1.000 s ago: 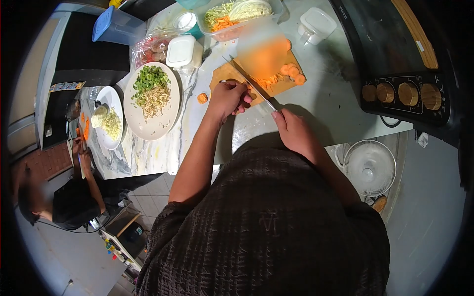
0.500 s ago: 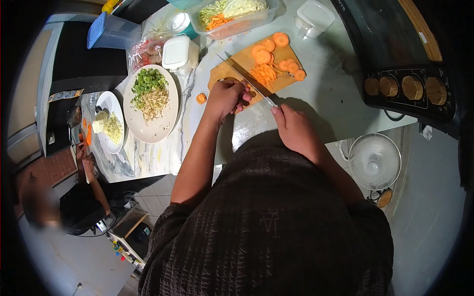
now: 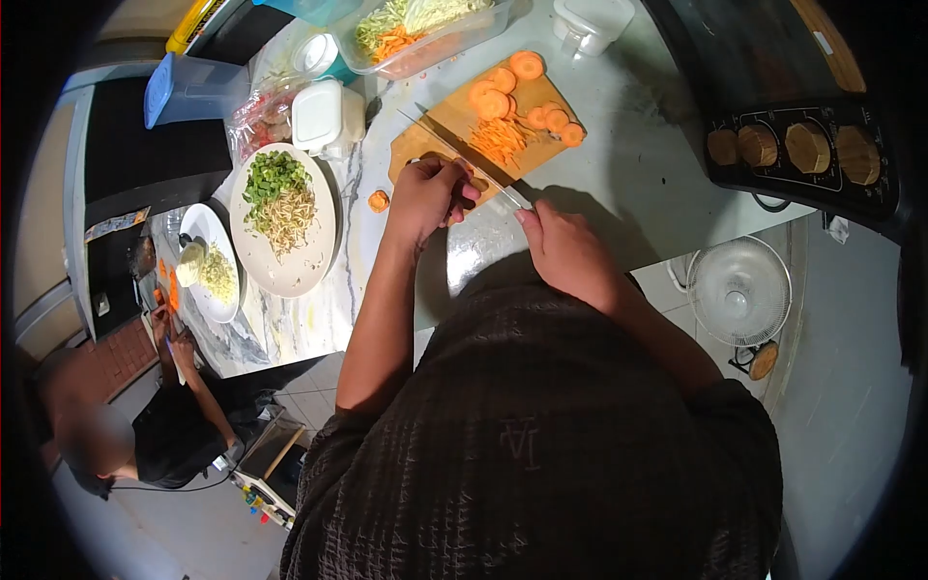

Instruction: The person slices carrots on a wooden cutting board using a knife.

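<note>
My right hand [image 3: 570, 249] is closed round the handle of a knife [image 3: 464, 157], whose blade slants up to the left across a wooden cutting board [image 3: 541, 81]. Near the blade, my left hand [image 3: 432, 200] has its fingers bent over the board's lower left part; what they hold is hidden. Carrot strips [image 3: 500, 142] lie in a heap beyond the blade, with round carrot slices [image 3: 527, 66] above and to the right. A small carrot end [image 3: 378, 201] rests left of the board.
An oval plate [image 3: 295, 275] of greens and sprouts, a smaller white plate [image 3: 224, 309] and lidded containers [image 3: 317, 118] stand left. A vegetable tub [image 3: 425, 60] is behind the board, an oven [image 3: 773, 116] right. Another person [image 3: 179, 425] works at far left.
The view has shifted, so the counter items appear lower at left and the board farther left. Both hands keep nearly the same pose, with the knife still in my right hand.
</note>
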A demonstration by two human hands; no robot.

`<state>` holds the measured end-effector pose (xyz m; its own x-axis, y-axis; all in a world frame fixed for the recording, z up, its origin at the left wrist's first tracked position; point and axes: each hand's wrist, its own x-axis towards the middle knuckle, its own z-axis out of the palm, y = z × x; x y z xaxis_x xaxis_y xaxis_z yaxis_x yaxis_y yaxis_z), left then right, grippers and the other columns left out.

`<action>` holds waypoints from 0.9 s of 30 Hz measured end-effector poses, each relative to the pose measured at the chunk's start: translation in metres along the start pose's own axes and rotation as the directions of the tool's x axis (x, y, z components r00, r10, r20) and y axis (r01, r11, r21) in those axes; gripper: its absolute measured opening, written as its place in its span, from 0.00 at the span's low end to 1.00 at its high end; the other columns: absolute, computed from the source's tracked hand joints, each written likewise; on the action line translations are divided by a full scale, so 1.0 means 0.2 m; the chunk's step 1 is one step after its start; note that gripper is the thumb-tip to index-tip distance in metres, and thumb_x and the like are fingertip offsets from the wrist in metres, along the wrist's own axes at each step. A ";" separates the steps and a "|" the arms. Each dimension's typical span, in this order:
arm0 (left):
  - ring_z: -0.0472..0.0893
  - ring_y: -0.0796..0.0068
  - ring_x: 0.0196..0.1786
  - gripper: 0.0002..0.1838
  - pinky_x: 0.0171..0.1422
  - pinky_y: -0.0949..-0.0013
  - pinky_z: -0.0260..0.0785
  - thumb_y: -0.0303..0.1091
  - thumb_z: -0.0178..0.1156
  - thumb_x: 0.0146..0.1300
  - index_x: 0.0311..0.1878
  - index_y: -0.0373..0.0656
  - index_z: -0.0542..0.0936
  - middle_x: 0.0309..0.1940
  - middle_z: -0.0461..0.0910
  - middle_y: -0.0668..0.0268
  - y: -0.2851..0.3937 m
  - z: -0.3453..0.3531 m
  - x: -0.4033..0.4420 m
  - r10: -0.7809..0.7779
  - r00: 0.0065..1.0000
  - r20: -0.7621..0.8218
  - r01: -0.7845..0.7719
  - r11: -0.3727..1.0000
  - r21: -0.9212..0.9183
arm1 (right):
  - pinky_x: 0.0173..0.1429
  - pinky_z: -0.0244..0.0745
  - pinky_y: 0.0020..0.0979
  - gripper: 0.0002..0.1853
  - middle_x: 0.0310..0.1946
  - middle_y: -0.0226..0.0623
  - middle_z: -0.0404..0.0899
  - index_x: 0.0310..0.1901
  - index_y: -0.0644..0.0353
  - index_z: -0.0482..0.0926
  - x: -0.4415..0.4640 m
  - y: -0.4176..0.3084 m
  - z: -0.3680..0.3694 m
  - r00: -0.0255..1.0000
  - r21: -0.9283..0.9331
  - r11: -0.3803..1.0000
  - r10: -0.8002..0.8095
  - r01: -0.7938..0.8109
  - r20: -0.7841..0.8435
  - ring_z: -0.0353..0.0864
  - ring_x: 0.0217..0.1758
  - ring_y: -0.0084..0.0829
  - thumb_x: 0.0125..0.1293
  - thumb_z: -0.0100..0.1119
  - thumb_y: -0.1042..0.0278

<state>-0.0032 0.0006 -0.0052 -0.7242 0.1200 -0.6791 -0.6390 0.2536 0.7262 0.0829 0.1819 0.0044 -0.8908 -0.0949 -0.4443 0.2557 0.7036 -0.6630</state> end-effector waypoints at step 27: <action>0.72 0.81 0.13 0.12 0.15 0.78 0.56 0.38 0.56 0.68 0.34 0.37 0.77 0.21 0.81 0.63 -0.01 -0.02 0.02 -0.025 0.999 0.029 0.027 0.998 -0.064 | 0.41 0.76 0.54 0.19 0.28 0.59 0.80 0.39 0.66 0.72 0.00 -0.02 0.03 0.998 -0.092 0.996 0.005 -0.011 -0.067 0.80 0.35 0.61 0.74 0.45 0.54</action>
<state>-0.0054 -0.0040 -0.0084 -0.7000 0.1418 -0.6999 -0.6734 0.1951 0.7130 0.0832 0.1752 0.0034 -0.9128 -0.0440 -0.4061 0.2301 0.7661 -0.6001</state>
